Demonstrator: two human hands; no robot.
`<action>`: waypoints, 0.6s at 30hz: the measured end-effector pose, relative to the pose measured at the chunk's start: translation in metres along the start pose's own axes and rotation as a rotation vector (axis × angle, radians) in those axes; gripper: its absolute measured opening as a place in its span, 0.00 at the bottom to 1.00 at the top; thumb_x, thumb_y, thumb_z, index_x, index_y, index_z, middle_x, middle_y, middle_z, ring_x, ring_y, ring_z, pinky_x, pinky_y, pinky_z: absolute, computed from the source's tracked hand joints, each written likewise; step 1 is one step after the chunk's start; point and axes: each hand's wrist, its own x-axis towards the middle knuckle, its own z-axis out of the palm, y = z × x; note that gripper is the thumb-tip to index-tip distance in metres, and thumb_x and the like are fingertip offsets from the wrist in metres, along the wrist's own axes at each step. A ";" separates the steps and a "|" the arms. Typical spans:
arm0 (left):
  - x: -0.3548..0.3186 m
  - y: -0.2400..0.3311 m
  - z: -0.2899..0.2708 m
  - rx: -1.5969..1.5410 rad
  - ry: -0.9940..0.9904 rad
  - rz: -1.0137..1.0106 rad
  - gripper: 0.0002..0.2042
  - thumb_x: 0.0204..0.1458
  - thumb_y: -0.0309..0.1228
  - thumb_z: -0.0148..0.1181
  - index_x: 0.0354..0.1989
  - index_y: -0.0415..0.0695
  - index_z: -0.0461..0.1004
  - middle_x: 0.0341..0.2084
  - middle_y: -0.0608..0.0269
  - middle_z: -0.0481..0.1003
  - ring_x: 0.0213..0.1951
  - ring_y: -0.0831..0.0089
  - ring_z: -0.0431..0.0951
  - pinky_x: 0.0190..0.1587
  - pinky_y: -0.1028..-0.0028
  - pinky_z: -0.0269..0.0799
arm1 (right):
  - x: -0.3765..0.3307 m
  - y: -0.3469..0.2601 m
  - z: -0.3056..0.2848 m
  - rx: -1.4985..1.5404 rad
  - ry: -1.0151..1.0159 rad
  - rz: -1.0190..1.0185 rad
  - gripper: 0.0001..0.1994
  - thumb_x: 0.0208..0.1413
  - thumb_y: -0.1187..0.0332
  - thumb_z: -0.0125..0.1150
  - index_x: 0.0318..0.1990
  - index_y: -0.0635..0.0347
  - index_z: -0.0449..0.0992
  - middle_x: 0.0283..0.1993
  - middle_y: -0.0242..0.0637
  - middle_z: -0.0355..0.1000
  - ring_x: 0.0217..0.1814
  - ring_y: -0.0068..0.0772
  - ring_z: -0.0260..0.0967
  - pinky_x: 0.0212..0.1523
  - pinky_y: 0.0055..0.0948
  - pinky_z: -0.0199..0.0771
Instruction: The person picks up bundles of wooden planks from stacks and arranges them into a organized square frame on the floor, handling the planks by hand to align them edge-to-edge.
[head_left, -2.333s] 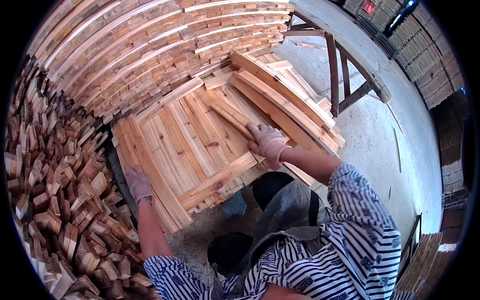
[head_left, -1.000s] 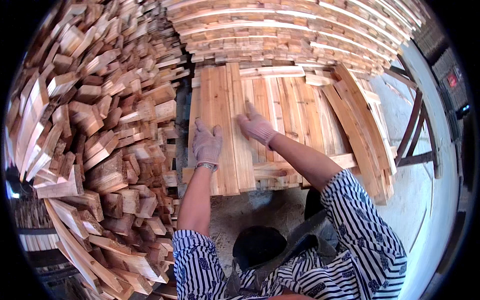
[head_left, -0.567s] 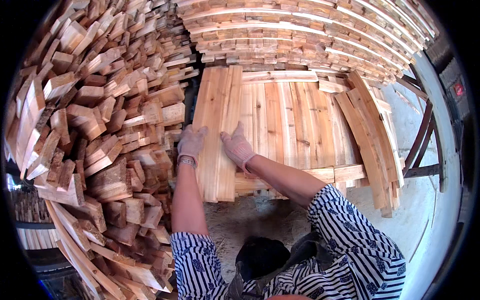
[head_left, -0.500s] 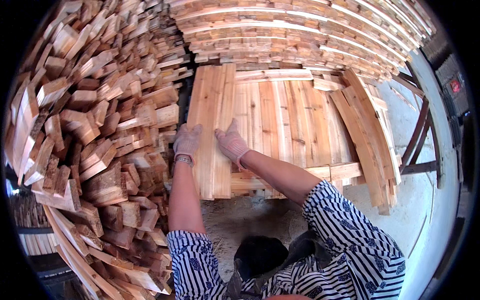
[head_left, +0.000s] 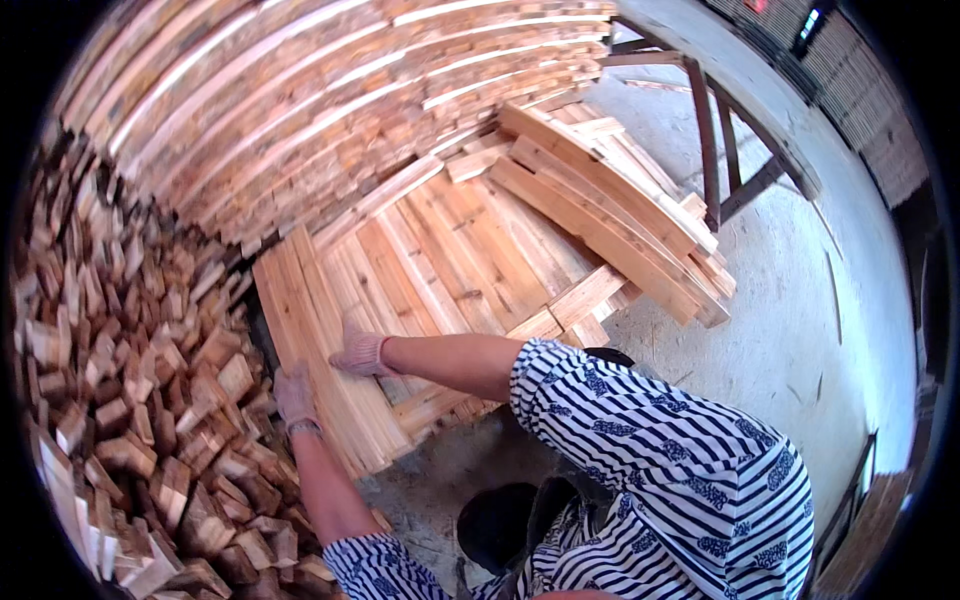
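Two or so long, pale wooden boards (head_left: 300, 310) lie side by side along the left end of a low stack of planks (head_left: 440, 255). My left hand (head_left: 293, 396), in a light knitted glove, grips their outer left edge; its fingertips are partly hidden. Across from it, my right hand (head_left: 360, 353), gloved the same way, holds the boards' right edge, thumb toward the top face and fingers curled at the side. Both hands sit nearer the boards' close end. The boards rest flat on the stack.
A loose heap of short wood offcuts (head_left: 160, 430) fills the left side. Behind the stack rises a tall wall of layered planks (head_left: 330, 110). Several thicker boards (head_left: 600, 225) lie slanted on the stack's right end. A dark wooden frame (head_left: 710, 140) stands on the concrete floor (head_left: 780, 290).
My view has swung to the right, so the stack appears turned and lower left. Both hands keep hold of the same boards, which show little or no shift on the stack.
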 end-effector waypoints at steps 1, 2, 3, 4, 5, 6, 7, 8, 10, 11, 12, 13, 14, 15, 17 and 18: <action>-0.013 0.004 -0.002 0.057 0.093 0.001 0.33 0.60 0.53 0.53 0.60 0.33 0.67 0.47 0.36 0.77 0.47 0.41 0.78 0.52 0.53 0.73 | -0.013 -0.008 -0.020 -0.008 -0.146 -0.035 0.46 0.58 0.47 0.58 0.74 0.67 0.45 0.57 0.67 0.72 0.61 0.61 0.72 0.64 0.44 0.68; -0.025 0.007 -0.008 0.110 0.178 -0.006 0.34 0.61 0.53 0.52 0.63 0.33 0.65 0.48 0.37 0.77 0.47 0.41 0.78 0.53 0.53 0.72 | -0.030 -0.018 -0.053 -0.150 -0.154 -0.112 0.45 0.58 0.45 0.59 0.73 0.67 0.49 0.58 0.67 0.70 0.61 0.60 0.71 0.65 0.45 0.68; -0.034 0.011 -0.005 0.384 0.224 0.040 0.33 0.65 0.51 0.47 0.69 0.37 0.58 0.57 0.39 0.71 0.54 0.41 0.73 0.59 0.52 0.68 | -0.053 -0.017 -0.097 -0.298 -0.158 -0.165 0.44 0.58 0.44 0.59 0.72 0.67 0.53 0.60 0.67 0.69 0.62 0.60 0.70 0.65 0.46 0.68; -0.044 0.017 0.001 0.441 0.213 0.107 0.32 0.66 0.50 0.46 0.69 0.38 0.58 0.59 0.40 0.68 0.57 0.41 0.70 0.61 0.51 0.66 | -0.087 -0.009 -0.140 -0.425 0.041 -0.187 0.42 0.59 0.42 0.59 0.70 0.65 0.58 0.64 0.62 0.65 0.66 0.56 0.67 0.66 0.47 0.67; -0.054 0.024 0.003 0.477 0.212 0.176 0.31 0.66 0.50 0.46 0.69 0.38 0.58 0.62 0.41 0.65 0.60 0.40 0.67 0.62 0.51 0.64 | -0.119 0.003 -0.187 -0.527 0.224 -0.269 0.40 0.59 0.43 0.59 0.70 0.61 0.60 0.68 0.55 0.63 0.70 0.53 0.62 0.67 0.46 0.65; -0.063 0.040 0.006 0.513 0.211 0.247 0.30 0.67 0.49 0.45 0.69 0.39 0.58 0.65 0.42 0.62 0.63 0.40 0.64 0.64 0.50 0.62 | -0.122 0.054 -0.238 -0.745 0.635 -0.440 0.31 0.55 0.46 0.65 0.57 0.62 0.71 0.64 0.53 0.68 0.67 0.51 0.65 0.65 0.46 0.66; -0.070 0.057 -0.001 0.484 0.077 0.169 0.27 0.67 0.47 0.44 0.68 0.41 0.60 0.67 0.45 0.59 0.65 0.42 0.60 0.66 0.51 0.60 | -0.162 0.056 -0.301 -0.958 0.639 -0.280 0.35 0.56 0.48 0.66 0.64 0.61 0.67 0.68 0.47 0.65 0.70 0.48 0.62 0.67 0.45 0.64; -0.073 0.062 0.003 0.473 0.062 0.178 0.27 0.67 0.47 0.44 0.67 0.42 0.60 0.66 0.45 0.60 0.65 0.42 0.61 0.65 0.51 0.61 | -0.195 0.078 -0.350 -0.910 0.772 -0.037 0.38 0.55 0.46 0.68 0.66 0.61 0.66 0.69 0.45 0.64 0.71 0.48 0.60 0.68 0.44 0.63; -0.068 0.073 0.003 0.443 0.074 0.182 0.26 0.67 0.47 0.44 0.66 0.42 0.61 0.65 0.45 0.61 0.63 0.43 0.63 0.65 0.51 0.62 | -0.223 0.173 -0.422 -0.804 0.789 0.260 0.48 0.49 0.39 0.70 0.70 0.62 0.59 0.67 0.52 0.67 0.70 0.50 0.64 0.68 0.42 0.65; -0.062 0.070 0.006 0.423 0.135 0.226 0.25 0.67 0.46 0.44 0.65 0.42 0.62 0.63 0.45 0.62 0.62 0.43 0.63 0.64 0.51 0.62 | -0.238 0.217 -0.458 -0.764 0.792 0.409 0.54 0.45 0.36 0.71 0.72 0.63 0.56 0.66 0.56 0.68 0.69 0.52 0.66 0.67 0.41 0.65; -0.056 0.052 0.009 0.434 0.203 0.249 0.25 0.67 0.46 0.45 0.65 0.42 0.62 0.62 0.45 0.63 0.61 0.43 0.64 0.64 0.51 0.62 | -0.225 0.221 -0.462 -0.659 0.621 0.483 0.56 0.44 0.36 0.72 0.73 0.64 0.53 0.65 0.59 0.69 0.69 0.53 0.67 0.67 0.41 0.66; -0.061 0.042 0.008 0.453 0.248 0.269 0.25 0.66 0.46 0.45 0.64 0.41 0.62 0.61 0.45 0.64 0.61 0.43 0.64 0.64 0.51 0.62 | -0.217 0.206 -0.452 -0.614 0.572 0.478 0.57 0.44 0.37 0.73 0.72 0.68 0.53 0.65 0.61 0.67 0.70 0.54 0.65 0.68 0.41 0.64; -0.059 0.034 0.004 0.456 0.246 0.257 0.25 0.66 0.46 0.46 0.64 0.41 0.63 0.61 0.45 0.64 0.61 0.43 0.64 0.63 0.51 0.63 | -0.215 0.191 -0.443 -0.571 0.525 0.474 0.57 0.44 0.39 0.74 0.72 0.71 0.53 0.66 0.63 0.66 0.70 0.55 0.64 0.69 0.40 0.63; -0.063 0.043 0.001 0.447 0.217 0.254 0.25 0.66 0.46 0.46 0.63 0.41 0.63 0.61 0.45 0.64 0.61 0.43 0.64 0.63 0.51 0.63 | -0.226 0.177 -0.432 -0.536 0.478 0.501 0.57 0.44 0.40 0.75 0.71 0.74 0.53 0.66 0.65 0.65 0.71 0.57 0.63 0.69 0.40 0.62; -0.066 0.054 -0.001 0.429 0.142 0.222 0.25 0.64 0.46 0.48 0.63 0.41 0.63 0.63 0.44 0.63 0.63 0.44 0.63 0.64 0.50 0.62 | -0.230 0.164 -0.413 -0.511 0.460 0.494 0.56 0.44 0.41 0.75 0.70 0.74 0.54 0.67 0.65 0.64 0.72 0.56 0.62 0.70 0.39 0.61; -0.066 0.055 0.005 0.421 0.138 0.221 0.25 0.64 0.46 0.48 0.63 0.41 0.63 0.64 0.44 0.63 0.64 0.44 0.62 0.64 0.51 0.62 | -0.235 0.159 -0.410 -0.498 0.460 0.489 0.55 0.45 0.42 0.75 0.70 0.74 0.55 0.67 0.65 0.63 0.72 0.56 0.61 0.70 0.39 0.61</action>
